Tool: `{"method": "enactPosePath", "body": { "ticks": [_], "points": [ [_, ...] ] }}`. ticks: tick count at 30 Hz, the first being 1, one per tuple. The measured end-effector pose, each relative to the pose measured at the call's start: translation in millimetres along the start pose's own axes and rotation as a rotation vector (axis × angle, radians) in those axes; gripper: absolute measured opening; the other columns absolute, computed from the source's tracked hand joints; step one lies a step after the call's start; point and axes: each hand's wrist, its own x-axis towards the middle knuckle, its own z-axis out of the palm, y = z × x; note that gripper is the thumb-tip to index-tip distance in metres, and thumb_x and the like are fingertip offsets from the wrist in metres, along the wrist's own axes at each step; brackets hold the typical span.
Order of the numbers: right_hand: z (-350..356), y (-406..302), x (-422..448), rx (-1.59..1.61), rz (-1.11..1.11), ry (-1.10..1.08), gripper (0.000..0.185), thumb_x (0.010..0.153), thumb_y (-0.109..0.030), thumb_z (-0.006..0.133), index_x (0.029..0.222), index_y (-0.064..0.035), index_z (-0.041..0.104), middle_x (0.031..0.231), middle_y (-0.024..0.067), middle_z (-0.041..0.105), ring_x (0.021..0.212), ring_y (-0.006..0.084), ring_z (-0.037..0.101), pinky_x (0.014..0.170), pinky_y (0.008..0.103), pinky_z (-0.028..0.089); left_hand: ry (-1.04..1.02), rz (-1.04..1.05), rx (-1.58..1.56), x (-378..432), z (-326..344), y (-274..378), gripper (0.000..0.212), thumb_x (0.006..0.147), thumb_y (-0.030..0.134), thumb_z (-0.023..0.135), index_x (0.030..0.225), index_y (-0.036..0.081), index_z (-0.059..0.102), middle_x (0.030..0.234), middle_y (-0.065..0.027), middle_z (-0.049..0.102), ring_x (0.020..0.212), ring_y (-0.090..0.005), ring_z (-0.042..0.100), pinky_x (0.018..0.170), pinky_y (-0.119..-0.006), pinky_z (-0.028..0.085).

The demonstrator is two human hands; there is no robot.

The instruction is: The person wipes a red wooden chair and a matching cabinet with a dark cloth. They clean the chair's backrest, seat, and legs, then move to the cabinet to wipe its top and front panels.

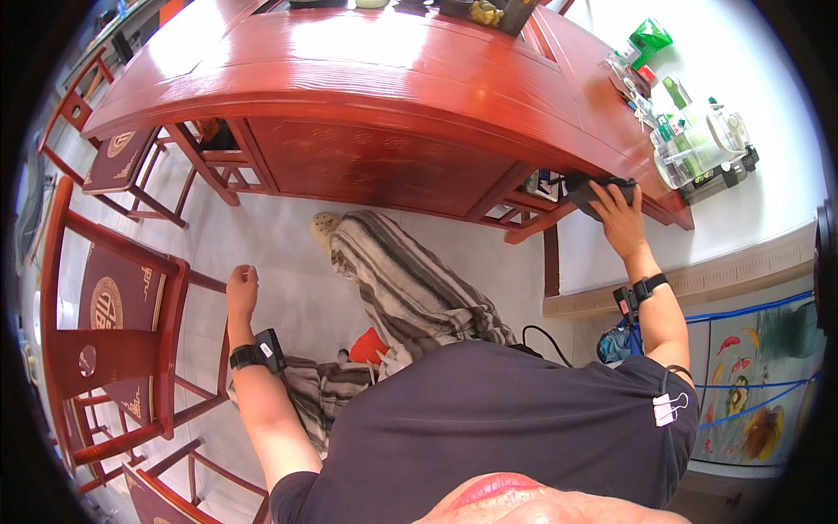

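My right hand (617, 213) is on a dark cloth (584, 193), with the fingers spread over it, against the front edge of a red lacquered wooden table (419, 72) near its right end. Part of the cloth lies under my fingers. My left hand (242, 283) hangs low at the left, beside the red wooden chair, with its fingers curled and nothing seen in it. Both wrists wear black straps with small devices.
Red wooden chairs (121, 262) with patterned seats stand at the left. A clear plastic pitcher (697, 154), bottles and a green packet (650, 42) are on the table's right side. Below the tabletop, a shelf (533, 196) holds small items. A painted panel (746, 393) is at the lower right.
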Motion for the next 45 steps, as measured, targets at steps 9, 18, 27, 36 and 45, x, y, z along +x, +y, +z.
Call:
{"method": "enactPosePath", "body": {
  "ticks": [9,18,27,36,45],
  "points": [
    [4,-24,9,0.117,0.069,0.152,0.045,0.073,-0.012,0.068,0.116,-0.0226,0.068,0.157,-0.0041,0.039,0.137,0.0269,0.036,0.106,0.0725,0.022,-0.146,0.137,0.059,5,36,-2,0.035,0.100,0.028,0.059,0.118,-0.002,0.063,0.090,-0.0138,0.072,0.077,-0.0198,0.068,0.070,-0.034,0.054],
    [-43,-109,123,0.193,-0.025,0.500,0.052,0.072,-0.021,0.074,0.123,-0.0264,0.066,0.161,-0.0052,0.032,0.134,0.0210,0.037,0.089,0.0558,0.034,-0.240,0.010,0.085,3,38,-34,0.035,0.098,0.027,0.062,0.116,-0.003,0.062,0.086,-0.0120,0.069,0.073,-0.0178,0.065,0.066,-0.032,0.053],
    [29,-52,-6,0.302,0.423,0.124,0.039,0.069,-0.013,0.070,0.108,-0.0195,0.070,0.156,0.0003,0.040,0.138,0.0259,0.038,0.111,0.0636,0.023,-0.249,-0.021,0.150,-10,33,-33,0.036,0.098,0.026,0.061,0.118,-0.003,0.062,0.085,-0.0115,0.068,0.072,-0.0180,0.065,0.066,-0.032,0.053],
    [91,11,-111,0.293,0.680,0.216,0.064,0.069,0.003,0.070,0.131,-0.0055,0.056,0.157,0.0214,0.031,0.145,0.0455,0.028,0.119,0.0559,0.025,-0.270,0.034,0.187,-11,45,-29,0.037,0.097,0.028,0.061,0.120,-0.002,0.062,0.089,-0.0145,0.069,0.077,-0.0209,0.067,0.070,-0.035,0.055],
    [115,-12,-110,0.456,0.755,0.317,0.081,0.073,0.006,0.067,0.149,-0.0077,0.042,0.158,0.0287,0.025,0.147,0.0501,0.022,0.120,0.0542,0.024,-0.283,0.269,0.316,-52,45,105,0.041,0.097,0.030,0.060,0.129,0.005,0.060,0.107,-0.0218,0.072,0.103,-0.0339,0.070,0.088,-0.041,0.053]
  ]
}}
